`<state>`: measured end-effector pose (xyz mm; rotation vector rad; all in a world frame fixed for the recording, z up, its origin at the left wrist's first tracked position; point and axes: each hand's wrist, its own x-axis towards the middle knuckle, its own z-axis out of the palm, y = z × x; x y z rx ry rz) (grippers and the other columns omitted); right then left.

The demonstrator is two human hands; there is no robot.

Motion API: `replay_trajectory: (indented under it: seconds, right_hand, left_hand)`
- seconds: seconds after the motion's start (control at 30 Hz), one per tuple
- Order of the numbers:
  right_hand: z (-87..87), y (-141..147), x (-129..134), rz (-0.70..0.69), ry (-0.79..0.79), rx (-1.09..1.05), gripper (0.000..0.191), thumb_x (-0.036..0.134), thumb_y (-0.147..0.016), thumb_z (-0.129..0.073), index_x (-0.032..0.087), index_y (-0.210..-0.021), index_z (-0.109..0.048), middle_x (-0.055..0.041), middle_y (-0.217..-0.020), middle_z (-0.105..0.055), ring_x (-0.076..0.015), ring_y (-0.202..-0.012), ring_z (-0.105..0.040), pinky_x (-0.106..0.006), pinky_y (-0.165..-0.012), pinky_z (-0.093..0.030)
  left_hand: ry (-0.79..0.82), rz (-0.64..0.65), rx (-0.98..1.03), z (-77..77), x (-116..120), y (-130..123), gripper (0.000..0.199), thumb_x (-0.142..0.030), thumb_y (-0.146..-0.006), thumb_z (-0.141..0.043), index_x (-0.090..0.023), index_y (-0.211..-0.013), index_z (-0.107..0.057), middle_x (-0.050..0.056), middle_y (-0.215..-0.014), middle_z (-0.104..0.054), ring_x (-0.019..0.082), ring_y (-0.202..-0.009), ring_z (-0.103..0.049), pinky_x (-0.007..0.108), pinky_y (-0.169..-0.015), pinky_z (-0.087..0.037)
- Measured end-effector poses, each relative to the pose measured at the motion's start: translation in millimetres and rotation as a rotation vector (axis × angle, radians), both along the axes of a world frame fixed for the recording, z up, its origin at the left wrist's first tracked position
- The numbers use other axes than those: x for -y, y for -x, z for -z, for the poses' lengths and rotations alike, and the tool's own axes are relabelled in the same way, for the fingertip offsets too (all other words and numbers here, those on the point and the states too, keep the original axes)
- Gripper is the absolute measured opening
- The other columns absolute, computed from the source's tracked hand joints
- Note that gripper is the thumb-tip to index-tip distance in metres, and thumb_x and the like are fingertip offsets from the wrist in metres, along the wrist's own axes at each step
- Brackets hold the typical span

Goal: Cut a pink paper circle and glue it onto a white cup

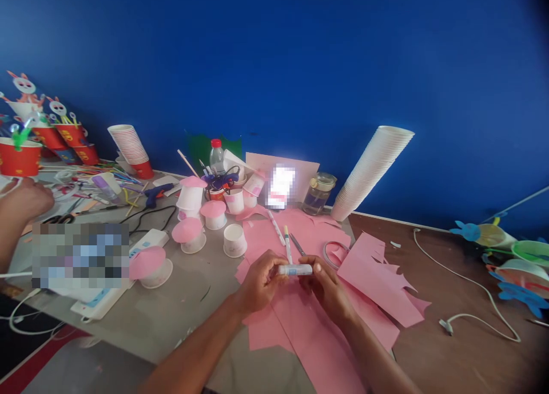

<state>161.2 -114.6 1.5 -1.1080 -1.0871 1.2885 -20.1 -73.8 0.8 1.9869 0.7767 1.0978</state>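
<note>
Between my two hands lies a short white glue stick (295,270) with a bluish label, held level above pink paper. My left hand (262,279) is closed on its left end, and my right hand (328,285) grips the right end. Just beyond them are scissors (295,243), a white pen (275,227) and a second slim white pen (287,244). A ring-shaped roll (337,253) sits near my right hand. Cut pink paper sheets (377,277) spread beneath and to the right of my hands.
Paper cups with pink cone tops (187,231) stand left. A power strip (122,277), glue gun (156,195) and another person's hand (28,199) are farther left. Behind are a lit phone (281,186), a jar (319,194) and a leaning cup stack (373,171). A cable (467,279) lies right.
</note>
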Motion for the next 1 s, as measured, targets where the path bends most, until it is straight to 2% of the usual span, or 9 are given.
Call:
replay_trajectory:
  seconds: [0.1,0.23,0.43,0.5,0.6,0.67,0.77,0.83,1.0]
  right_hand:
    - [0.5,0.2,-0.3,-0.048,0.023,-0.108,0.033,0.050,-0.076,-0.066,0.019,-0.082,-0.055,0.0046,-0.058,-0.050,-0.0081,-0.046,-0.042,-0.021,-0.045,-0.032]
    - [6.8,0.4,-0.8,0.011,0.136,0.024,0.051,0.058,-0.087,-0.045,0.017,-0.057,-0.050,0.0032,-0.044,-0.044,-0.0065,-0.037,-0.031,-0.022,-0.039,-0.021]
    - [0.1,0.1,-2.3,-0.012,0.061,-0.172,0.036,0.050,-0.072,-0.070,0.019,-0.089,-0.061,0.0037,-0.060,-0.053,-0.0094,-0.050,-0.045,-0.022,-0.049,-0.036]
    - [-0.9,-0.3,-2.4,-0.018,0.095,-0.104,0.036,0.052,-0.074,-0.067,0.017,-0.074,-0.060,0.0041,-0.054,-0.050,-0.0074,-0.044,-0.040,-0.021,-0.044,-0.032]
    - [1.8,-0.3,-2.2,0.035,0.223,0.038,0.054,0.062,-0.083,-0.048,0.016,-0.055,-0.052,0.0029,-0.043,-0.044,-0.0068,-0.038,-0.033,-0.021,-0.039,-0.024]
    - [2.6,0.2,-1.9,0.040,0.258,0.008,0.056,0.066,-0.083,-0.043,0.017,-0.059,-0.054,0.0024,-0.043,-0.046,-0.0079,-0.038,-0.035,-0.021,-0.038,-0.025]
    - [-1.1,1.4,-1.1,-0.044,0.144,-0.155,0.042,0.060,-0.075,-0.061,0.018,-0.080,-0.059,0.0032,-0.054,-0.052,-0.0099,-0.046,-0.044,-0.022,-0.044,-0.035]
    - [-3.7,2.6,-0.5,-0.078,0.099,-0.176,0.037,0.052,-0.069,-0.072,0.018,-0.079,-0.058,0.0038,-0.056,-0.053,-0.0091,-0.048,-0.046,-0.021,-0.046,-0.036]
    - [-1.0,5.0,0.4,0.010,0.228,0.007,0.056,0.066,-0.083,-0.043,0.017,-0.058,-0.051,0.0030,-0.041,-0.047,-0.0052,-0.031,-0.027,-0.020,-0.033,-0.021]
  left_hand:
    - [0.020,-0.014,0.008,-1.9,0.1,0.1,0.011,-0.025,-0.085,-0.054,-0.018,-0.093,-0.057,0.001,-0.077,-0.052,0.013,-0.068,-0.047,0.026,-0.063,-0.040]
    - [0.032,-0.005,-0.012,-1.6,0.0,0.1,0.010,-0.025,-0.085,-0.054,-0.018,-0.092,-0.056,0.002,-0.080,-0.054,0.014,-0.070,-0.049,0.026,-0.065,-0.041]
    - [0.050,-0.022,-0.012,0.1,-0.5,0.1,0.009,-0.023,-0.083,-0.056,-0.018,-0.091,-0.057,0.001,-0.079,-0.055,0.013,-0.068,-0.049,0.025,-0.063,-0.041]
    - [0.042,-0.013,-0.016,-1.0,0.3,-0.7,0.009,-0.022,-0.083,-0.055,-0.018,-0.091,-0.057,0.002,-0.079,-0.056,0.013,-0.068,-0.050,0.025,-0.063,-0.041]
    - [0.029,0.004,-0.036,-4.1,2.1,-2.5,0.007,-0.021,-0.082,-0.055,-0.017,-0.089,-0.056,0.002,-0.081,-0.057,0.013,-0.070,-0.051,0.025,-0.065,-0.041]
    - [0.029,-0.001,-0.048,-6.1,2.9,-3.3,0.006,-0.020,-0.082,-0.056,-0.017,-0.087,-0.056,0.002,-0.081,-0.057,0.013,-0.070,-0.051,0.025,-0.065,-0.041]
    - [0.044,-0.016,-0.039,-7.1,2.6,-2.8,0.007,-0.023,-0.082,-0.056,-0.018,-0.087,-0.057,0.002,-0.078,-0.057,0.013,-0.068,-0.050,0.025,-0.063,-0.041]
    - [0.047,-0.025,-0.031,-6.8,2.0,-2.0,0.008,-0.024,-0.083,-0.056,-0.018,-0.087,-0.057,0.001,-0.077,-0.056,0.013,-0.066,-0.049,0.025,-0.062,-0.041]
    - [0.034,-0.013,-0.055,-6.6,2.7,-2.4,0.006,-0.021,-0.082,-0.055,-0.018,-0.088,-0.056,0.001,-0.079,-0.056,0.013,-0.068,-0.049,0.025,-0.062,-0.041]
